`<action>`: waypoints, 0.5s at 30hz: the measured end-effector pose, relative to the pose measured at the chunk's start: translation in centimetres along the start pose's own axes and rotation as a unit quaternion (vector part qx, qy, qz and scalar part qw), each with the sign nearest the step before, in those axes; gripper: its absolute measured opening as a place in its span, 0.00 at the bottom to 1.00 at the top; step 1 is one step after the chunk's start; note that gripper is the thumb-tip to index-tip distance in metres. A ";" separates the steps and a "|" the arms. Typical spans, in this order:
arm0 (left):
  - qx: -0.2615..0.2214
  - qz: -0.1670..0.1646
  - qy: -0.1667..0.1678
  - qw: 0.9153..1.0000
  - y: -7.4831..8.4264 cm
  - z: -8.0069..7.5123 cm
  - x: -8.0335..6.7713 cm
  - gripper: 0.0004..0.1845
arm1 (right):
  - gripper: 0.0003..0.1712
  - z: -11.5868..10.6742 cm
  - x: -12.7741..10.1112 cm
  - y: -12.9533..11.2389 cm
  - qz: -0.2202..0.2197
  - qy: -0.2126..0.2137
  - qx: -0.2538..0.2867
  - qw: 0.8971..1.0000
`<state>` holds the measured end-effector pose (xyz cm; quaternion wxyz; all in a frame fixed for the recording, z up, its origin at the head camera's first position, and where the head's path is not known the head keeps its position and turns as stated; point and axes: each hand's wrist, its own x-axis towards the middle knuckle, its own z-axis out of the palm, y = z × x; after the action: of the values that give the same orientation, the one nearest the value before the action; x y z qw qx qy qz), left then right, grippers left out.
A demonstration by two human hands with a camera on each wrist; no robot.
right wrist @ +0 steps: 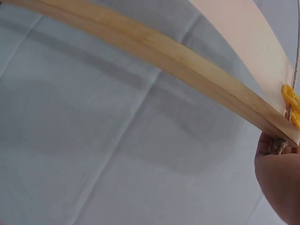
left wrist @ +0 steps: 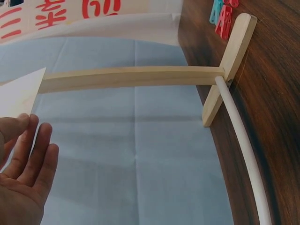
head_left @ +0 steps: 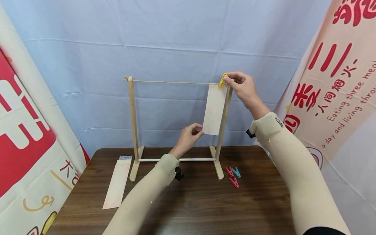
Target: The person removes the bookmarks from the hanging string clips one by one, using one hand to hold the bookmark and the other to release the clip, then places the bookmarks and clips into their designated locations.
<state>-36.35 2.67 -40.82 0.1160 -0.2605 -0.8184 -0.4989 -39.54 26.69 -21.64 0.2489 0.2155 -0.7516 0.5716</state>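
A long pale paper strip [head_left: 214,111] hangs at the right end of the rope [head_left: 173,82] on a wooden stand [head_left: 133,120]. My right hand [head_left: 243,87] pinches a yellow clothespin [head_left: 222,81], which sits over the strip's top edge and the rope, close to the right post. Lower down, my left hand [head_left: 189,137] pinches the strip's bottom left corner between thumb and index finger. The left wrist view shows that corner of the paper [left wrist: 28,91] at the fingertips, the other fingers loosely bent. In the right wrist view, the post end partly hides the right hand [right wrist: 279,180].
On the dark wooden table [head_left: 182,199], two red clothespins [head_left: 234,182] and a blue clothespin [head_left: 236,172] lie right of the stand's foot. More pale strips [head_left: 116,186] lie at the left, a blue patterned end [head_left: 125,157] showing. A white crossbar [head_left: 196,159] joins the posts low down.
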 end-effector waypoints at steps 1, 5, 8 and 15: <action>0.001 0.000 0.001 1.000 0.0 0.0 0.0 0.12 | 0.16 0.0 0.0 0.0 0.001 0.001 0.005 1.000; 0.003 -0.003 0.001 1.000 0.0 -0.1 -0.1 0.12 | 0.11 0.1 0.0 0.1 -0.002 0.011 0.028 1.000; 0.002 -0.002 0.003 1.000 0.1 -0.2 -0.2 0.12 | 0.06 0.2 0.2 0.1 -0.011 0.023 0.045 0.999; 0.006 -0.002 0.007 1.000 0.0 -0.4 -0.3 0.12 | 0.03 0.3 0.4 0.2 -0.032 0.038 0.069 0.996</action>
<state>-36.12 2.20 -40.79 0.1223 -0.2543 -0.8212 -0.4959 -40.04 26.48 -21.58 0.2802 0.2340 -0.6933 0.6213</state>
